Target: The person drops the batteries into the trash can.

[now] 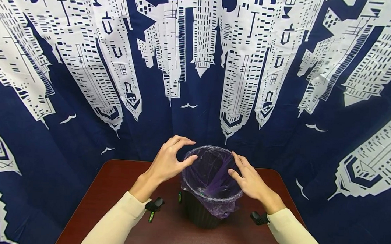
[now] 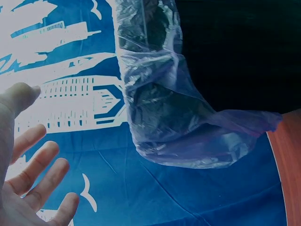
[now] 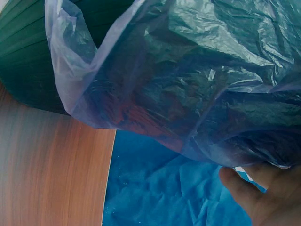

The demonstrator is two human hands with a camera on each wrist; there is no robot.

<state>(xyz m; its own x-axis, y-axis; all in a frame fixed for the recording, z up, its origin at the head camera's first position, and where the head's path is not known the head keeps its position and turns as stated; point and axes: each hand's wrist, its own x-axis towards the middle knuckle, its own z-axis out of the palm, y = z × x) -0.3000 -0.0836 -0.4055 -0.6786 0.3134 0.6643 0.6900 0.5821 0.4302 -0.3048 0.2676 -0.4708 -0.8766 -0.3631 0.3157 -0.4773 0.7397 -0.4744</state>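
A dark ribbed trash can (image 1: 200, 212) stands upright on the table, lined with a thin purple plastic bag (image 1: 222, 208). The bag is folded over the rim and hangs loosely down the outside. Left of the opening, my left hand (image 1: 171, 155) is held with fingers spread and thumb apart; in the left wrist view a gap separates it from the bag (image 2: 164, 108). My right hand (image 1: 250, 180) is at the rim's right side, fingers extended and thumb over the opening. In the right wrist view, the bag (image 3: 188, 94) partly hides its fingers; whether they touch it is unclear.
Two small green-and-black cylinders, which look like batteries, lie left of the can: one battery (image 1: 179, 197) beside it, another battery (image 1: 151, 217) nearer my left wrist. The reddish-brown table (image 1: 119, 180) backs onto a navy curtain (image 1: 155, 134) with white buildings.
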